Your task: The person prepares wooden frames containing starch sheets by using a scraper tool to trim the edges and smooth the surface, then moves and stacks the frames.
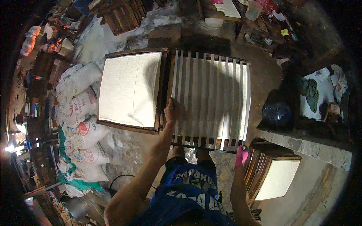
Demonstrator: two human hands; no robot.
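A wooden tray (163, 86) with a smooth white slab (128, 90) in it lies in front of me on the left. Beside it on the right is a second tray of white material, crossed by a grille of thin pale parallel strips (195, 94). My left hand (171, 111) is closed on the grille's left edge. At the grille's near right corner, my right hand (241, 156) is closed, with something bright pink covering or held in it. A small dark thing shows at its fingertips, too small to name. My shadow darkens much of the grille.
Filled white sacks (88, 132) line the left side. A stack of wooden trays (277, 169) stands near right, below a stone ledge (305, 147). A dark rounded container (276, 113) sits farther right. More wooden trays (122, 17) lie far left; a fire (33, 39) glows beyond.
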